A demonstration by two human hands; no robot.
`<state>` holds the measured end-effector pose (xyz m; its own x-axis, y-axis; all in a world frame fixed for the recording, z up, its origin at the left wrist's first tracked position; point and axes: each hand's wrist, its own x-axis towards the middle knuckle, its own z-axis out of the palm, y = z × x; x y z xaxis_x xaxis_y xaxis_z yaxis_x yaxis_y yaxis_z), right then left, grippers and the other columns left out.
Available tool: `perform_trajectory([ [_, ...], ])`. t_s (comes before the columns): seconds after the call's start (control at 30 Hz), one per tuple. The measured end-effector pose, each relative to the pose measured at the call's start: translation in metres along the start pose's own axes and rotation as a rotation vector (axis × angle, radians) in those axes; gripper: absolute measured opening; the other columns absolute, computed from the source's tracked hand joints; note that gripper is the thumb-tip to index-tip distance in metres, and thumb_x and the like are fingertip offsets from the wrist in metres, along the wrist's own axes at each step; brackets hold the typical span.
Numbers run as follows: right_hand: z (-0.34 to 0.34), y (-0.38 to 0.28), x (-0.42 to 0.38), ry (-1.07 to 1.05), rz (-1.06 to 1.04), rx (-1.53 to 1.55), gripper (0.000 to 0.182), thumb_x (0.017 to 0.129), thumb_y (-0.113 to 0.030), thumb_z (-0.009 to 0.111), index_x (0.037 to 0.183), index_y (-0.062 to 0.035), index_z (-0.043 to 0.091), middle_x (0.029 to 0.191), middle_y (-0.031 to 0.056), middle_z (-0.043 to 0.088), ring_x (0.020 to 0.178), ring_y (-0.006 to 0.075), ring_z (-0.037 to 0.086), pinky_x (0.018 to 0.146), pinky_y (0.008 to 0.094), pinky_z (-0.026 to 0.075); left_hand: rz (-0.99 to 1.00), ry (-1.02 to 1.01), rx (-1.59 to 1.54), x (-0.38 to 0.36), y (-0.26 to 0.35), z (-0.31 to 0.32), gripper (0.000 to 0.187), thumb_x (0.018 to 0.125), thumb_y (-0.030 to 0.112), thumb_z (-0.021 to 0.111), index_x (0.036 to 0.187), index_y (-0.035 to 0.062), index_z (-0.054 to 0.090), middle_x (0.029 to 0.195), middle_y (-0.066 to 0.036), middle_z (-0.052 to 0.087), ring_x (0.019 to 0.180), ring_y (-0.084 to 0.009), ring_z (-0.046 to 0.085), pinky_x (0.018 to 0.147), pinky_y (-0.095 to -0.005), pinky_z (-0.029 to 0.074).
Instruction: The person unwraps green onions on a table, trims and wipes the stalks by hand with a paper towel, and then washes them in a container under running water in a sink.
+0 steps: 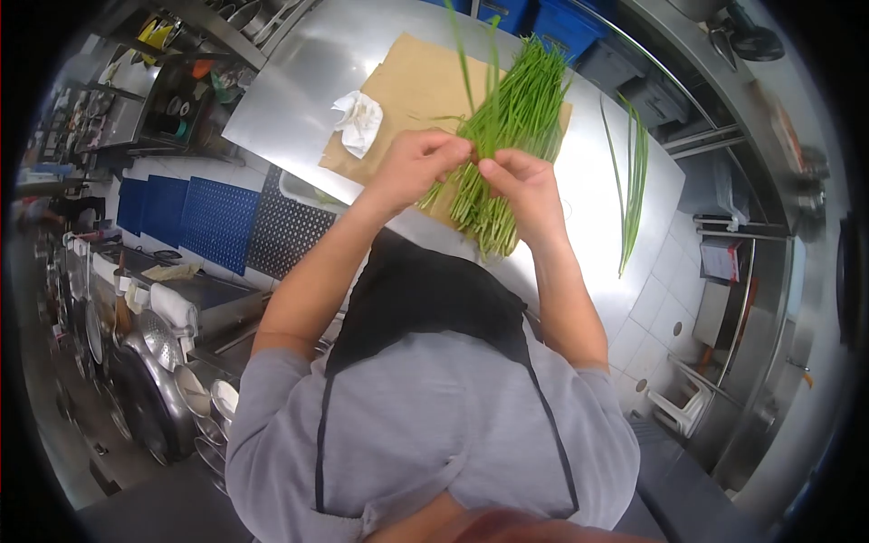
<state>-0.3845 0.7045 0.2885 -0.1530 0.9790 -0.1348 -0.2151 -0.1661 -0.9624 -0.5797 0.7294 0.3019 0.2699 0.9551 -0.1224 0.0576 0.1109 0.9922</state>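
Observation:
Both my hands are raised over the steel table, close together, with their fingertips pinched. My left hand and my right hand grip the lower ends of a few long green chives, whose blades point up and away from me. Exactly where each stalk passes between the fingers is hard to make out. Beneath and behind the hands lies a big pile of chives, its pale cut ends toward me. The pile rests partly on a sheet of brown paper.
A crumpled white tissue lies on the paper's left side. Several loose chives lie apart on the right of the steel table. Blue crates stand beyond the far edge. Pans and ladles hang at the left.

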Motion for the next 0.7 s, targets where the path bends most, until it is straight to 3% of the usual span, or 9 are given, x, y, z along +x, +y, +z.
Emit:
perform_trajectory([
  [0.03, -0.001, -0.003, 0.002, 0.013, 0.009, 0.020, 0.009, 0.090, -0.011, 0.070, 0.087, -0.0024, 0.068, 0.074, -0.0014, 0.064, 0.064, 0.0039, 0.053, 0.055, 0.0222, 0.040, -0.007, 0.064, 0.016, -0.001, -0.003, -0.005, 0.020, 0.092, 0.015, 0.066, 0.102, -0.0015, 0.072, 0.088, -0.001, 0.067, 0.076, -0.0074, 0.056, 0.070, -0.0227, 0.046],
  [0.1, -0.009, -0.006, 0.005, -0.012, 0.015, 0.087, 0.008, 0.088, -0.009, 0.070, 0.090, -0.0028, 0.066, 0.074, -0.0015, 0.063, 0.064, 0.0050, 0.053, 0.055, 0.0227, 0.041, 0.315, 0.529, 0.194, 0.017, -0.046, -0.040, 0.025, 0.089, 0.015, 0.067, 0.107, -0.0019, 0.070, 0.094, -0.005, 0.066, 0.084, -0.0109, 0.057, 0.076, -0.0245, 0.047],
  [0.17, -0.010, -0.011, 0.007, -0.035, 0.042, 0.098, 0.011, 0.086, -0.008, 0.071, 0.094, -0.0032, 0.064, 0.075, -0.0013, 0.063, 0.063, 0.0065, 0.054, 0.055, 0.0234, 0.041, 0.362, 0.971, 0.529, 0.027, -0.057, -0.079, 0.033, 0.083, 0.023, 0.072, 0.106, -0.0004, 0.070, 0.106, -0.016, 0.064, 0.094, -0.0224, 0.060, 0.076, -0.0347, 0.051],
  [0.27, -0.006, -0.018, 0.024, -0.069, 0.096, 0.039, 0.018, 0.083, -0.006, 0.071, 0.099, -0.0036, 0.063, 0.076, 0.0000, 0.063, 0.062, 0.0092, 0.055, 0.055, 0.0242, 0.043, 0.082, 0.776, 1.091, 0.045, -0.102, -0.123, 0.039, 0.078, 0.024, 0.073, 0.109, -0.0001, 0.070, 0.115, -0.024, 0.060, 0.104, -0.0324, 0.057, 0.084, -0.0425, 0.049],
  [0.3, -0.003, -0.016, 0.035, -0.074, 0.107, 0.029, 0.020, 0.082, -0.006, 0.071, 0.100, -0.0036, 0.062, 0.077, 0.0008, 0.063, 0.061, 0.0101, 0.056, 0.056, 0.0243, 0.044, -0.001, 0.626, 1.102, 0.047, -0.103, -0.128, 0.042, 0.077, 0.025, 0.072, 0.109, -0.0011, 0.068, 0.110, -0.023, 0.063, 0.103, -0.0361, 0.058, 0.091, -0.0450, 0.046],
  [0.4, 0.009, -0.013, 0.058, -0.070, 0.125, 0.029, 0.019, 0.085, -0.012, 0.073, 0.100, -0.0031, 0.064, 0.077, 0.0025, 0.064, 0.064, 0.0118, 0.061, 0.057, 0.0248, 0.049, 0.098, 0.556, 0.900, 0.045, -0.083, -0.117, 0.040, 0.077, 0.022, 0.071, 0.109, -0.0018, 0.067, 0.105, -0.021, 0.066, 0.100, -0.0371, 0.059, 0.093, -0.0440, 0.046],
  [0.5, 0.018, -0.013, 0.068, -0.111, 0.164, 0.128, 0.019, 0.089, -0.018, 0.073, 0.098, -0.0025, 0.066, 0.074, 0.0024, 0.064, 0.065, 0.0121, 0.064, 0.056, 0.0246, 0.052, 0.256, 0.525, 0.746, 0.025, -0.046, -0.076, 0.034, 0.080, 0.019, 0.071, 0.107, -0.0015, 0.066, 0.100, -0.016, 0.068, 0.098, -0.0291, 0.062, 0.090, -0.0402, 0.048],
  [0.63, 0.029, -0.005, 0.077, -0.144, 0.085, 0.104, 0.019, 0.088, -0.012, 0.073, 0.098, 0.0019, 0.066, 0.077, 0.0069, 0.067, 0.063, 0.0137, 0.064, 0.055, 0.0272, 0.055, 0.292, 0.249, 0.060, 0.007, -0.017, -0.036, 0.026, 0.093, 0.013, 0.062, 0.115, -0.0004, 0.060, 0.102, -0.006, 0.065, 0.101, -0.0114, 0.058, 0.087, -0.0269, 0.047],
  [0.7, 0.034, -0.003, 0.077, -0.111, 0.045, 0.106, 0.018, 0.088, -0.011, 0.073, 0.096, 0.0029, 0.066, 0.075, 0.0074, 0.067, 0.060, 0.0137, 0.063, 0.054, 0.0278, 0.055, 0.210, 0.229, -0.311, 0.000, -0.008, -0.021, 0.026, 0.094, 0.011, 0.062, 0.116, -0.0006, 0.059, 0.103, -0.005, 0.065, 0.097, -0.0112, 0.059, 0.087, -0.0271, 0.048],
])
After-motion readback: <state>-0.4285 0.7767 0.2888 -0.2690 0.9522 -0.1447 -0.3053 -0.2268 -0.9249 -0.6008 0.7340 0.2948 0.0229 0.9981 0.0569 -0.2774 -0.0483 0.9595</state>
